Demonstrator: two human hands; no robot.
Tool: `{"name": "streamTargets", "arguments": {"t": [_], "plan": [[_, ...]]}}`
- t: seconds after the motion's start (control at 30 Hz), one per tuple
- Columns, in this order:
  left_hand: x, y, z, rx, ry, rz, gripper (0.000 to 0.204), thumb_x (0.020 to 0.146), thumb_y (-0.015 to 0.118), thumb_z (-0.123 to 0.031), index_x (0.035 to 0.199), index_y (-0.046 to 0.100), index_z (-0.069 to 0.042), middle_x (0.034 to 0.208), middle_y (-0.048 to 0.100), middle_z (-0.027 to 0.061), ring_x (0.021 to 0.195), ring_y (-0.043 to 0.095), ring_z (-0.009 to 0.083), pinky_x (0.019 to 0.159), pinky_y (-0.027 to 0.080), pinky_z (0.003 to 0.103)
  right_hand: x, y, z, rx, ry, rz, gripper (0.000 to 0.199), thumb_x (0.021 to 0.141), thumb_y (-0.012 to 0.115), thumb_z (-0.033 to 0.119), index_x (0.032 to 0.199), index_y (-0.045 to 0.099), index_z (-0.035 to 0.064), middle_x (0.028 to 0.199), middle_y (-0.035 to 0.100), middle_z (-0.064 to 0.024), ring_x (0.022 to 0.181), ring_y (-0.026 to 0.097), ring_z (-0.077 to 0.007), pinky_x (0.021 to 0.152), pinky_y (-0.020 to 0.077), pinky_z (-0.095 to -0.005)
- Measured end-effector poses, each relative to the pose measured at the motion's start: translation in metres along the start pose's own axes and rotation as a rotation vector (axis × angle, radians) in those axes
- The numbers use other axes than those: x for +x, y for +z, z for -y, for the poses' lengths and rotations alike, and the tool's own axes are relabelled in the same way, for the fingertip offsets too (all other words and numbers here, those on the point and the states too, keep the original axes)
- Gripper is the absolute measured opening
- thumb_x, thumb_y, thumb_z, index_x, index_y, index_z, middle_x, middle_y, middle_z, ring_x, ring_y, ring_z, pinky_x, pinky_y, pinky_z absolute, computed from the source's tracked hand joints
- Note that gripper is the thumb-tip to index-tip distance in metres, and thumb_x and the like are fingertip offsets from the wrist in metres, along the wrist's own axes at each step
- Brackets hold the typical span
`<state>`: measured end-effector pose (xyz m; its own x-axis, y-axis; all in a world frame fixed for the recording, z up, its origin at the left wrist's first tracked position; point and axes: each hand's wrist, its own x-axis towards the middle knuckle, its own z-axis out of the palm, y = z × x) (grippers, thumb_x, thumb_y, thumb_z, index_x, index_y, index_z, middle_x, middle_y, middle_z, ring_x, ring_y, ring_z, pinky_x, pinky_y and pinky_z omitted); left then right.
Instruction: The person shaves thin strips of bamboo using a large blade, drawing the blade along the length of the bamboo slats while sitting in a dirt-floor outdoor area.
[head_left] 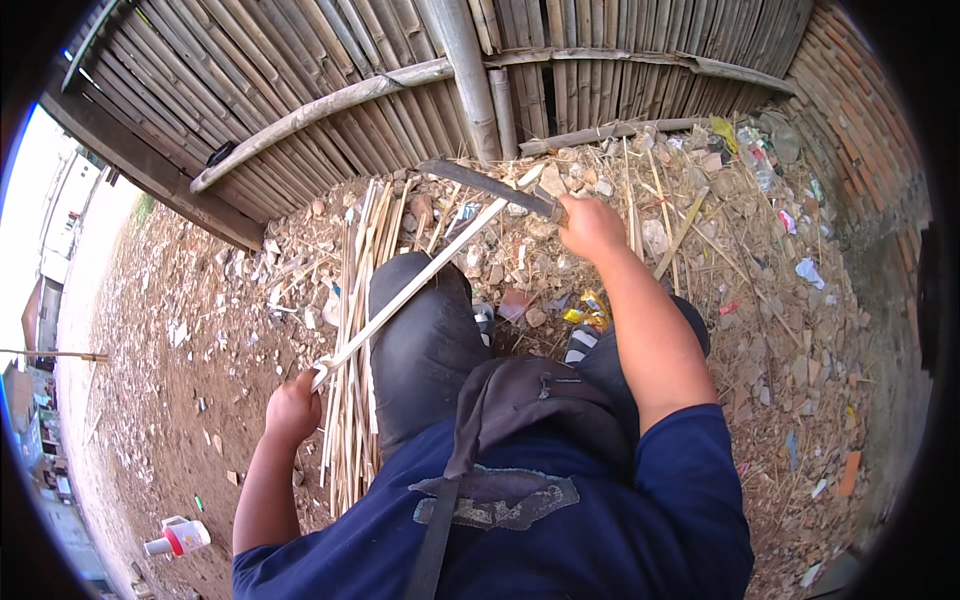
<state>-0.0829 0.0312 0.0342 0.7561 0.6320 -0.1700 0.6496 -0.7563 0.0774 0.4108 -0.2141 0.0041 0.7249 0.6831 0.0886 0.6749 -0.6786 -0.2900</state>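
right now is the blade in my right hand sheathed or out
Out: the dark blade shows bare and uncovered from the right hand to its tip.

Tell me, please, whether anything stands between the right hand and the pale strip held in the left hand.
Only the knife that the right hand holds: its blade crosses the pale strip near its far end. Nothing else visible stands between; contact is unclear.
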Motion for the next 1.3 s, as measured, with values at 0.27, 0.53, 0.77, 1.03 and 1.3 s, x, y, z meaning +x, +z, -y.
{"name": "streamTargets", "arguments": {"t": [0.27,0.53,0.77,1.03,1.3], "plan": [[-0.003,0.003,-0.02,0.062,-0.04,0.01,0.034,0.094,0.061,-0.027,0.122,0.062,-0.009,0.079,0.07,0.0233,0.074,0.07,0.0435,0.068,0.055,0.054,-0.006,-0.007,0.001,-0.014,-0.046,-0.102,0.039,0.08,0.072,0.019,0.119,0.069,0.0145,0.092,0.074,-0.0154,0.09,0.071,-0.0365,0.079,0.0566,-0.0496],[0.01,0.018,-0.022,0.0,-0.036,-0.036,0.033,0.092,0.058,-0.023,0.121,0.061,-0.005,0.083,0.07,0.0231,0.079,0.069,0.0435,0.073,0.054,0.055,-0.008,-0.007,0.007,0.033,-0.025,-0.158,0.035,0.08,0.071,0.018,0.115,0.069,0.0128,0.09,0.073,-0.0163,0.089,0.071,-0.0372,0.079,0.0568,-0.0501],[0.014,0.003,-0.043,0.044,-0.044,-0.149,0.039,0.087,0.055,-0.019,0.123,0.06,-0.004,0.104,0.07,0.0236,0.089,0.069,0.0423,0.079,0.054,0.055,-0.012,-0.005,0.013,0.016,-0.07,0.049,0.029,0.08,0.069,0.018,0.109,0.07,0.0154,0.092,0.074,-0.0149,0.091,0.072,-0.0368,0.081,0.0569,-0.05],[0.017,0.001,-0.046,0.095,-0.133,-0.092,0.036,0.088,0.057,-0.021,0.122,0.059,-0.009,0.084,0.071,0.0221,0.076,0.07,0.0438,0.07,0.055,0.057,-0.02,-0.01,0.032,-0.032,-0.178,0.152,0.023,0.08,0.067,0.015,0.103,0.07,0.0148,0.093,0.074,-0.0148,0.091,0.071,-0.0369,0.08,0.0567,-0.05],[0.014,0.016,-0.01,0.035,-0.088,-0.109,0.032,0.09,0.059,-0.023,0.12,0.06,-0.012,0.08,0.071,0.0233,0.074,0.069,0.0453,0.069,0.055,0.057,-0.011,-0.01,-0.001,0.033,-0.07,-0.006,0.03,0.079,0.069,0.018,0.109,0.07,0.0139,0.095,0.073,-0.0164,0.092,0.071,-0.0376,0.082,0.0562,-0.0505]]}}
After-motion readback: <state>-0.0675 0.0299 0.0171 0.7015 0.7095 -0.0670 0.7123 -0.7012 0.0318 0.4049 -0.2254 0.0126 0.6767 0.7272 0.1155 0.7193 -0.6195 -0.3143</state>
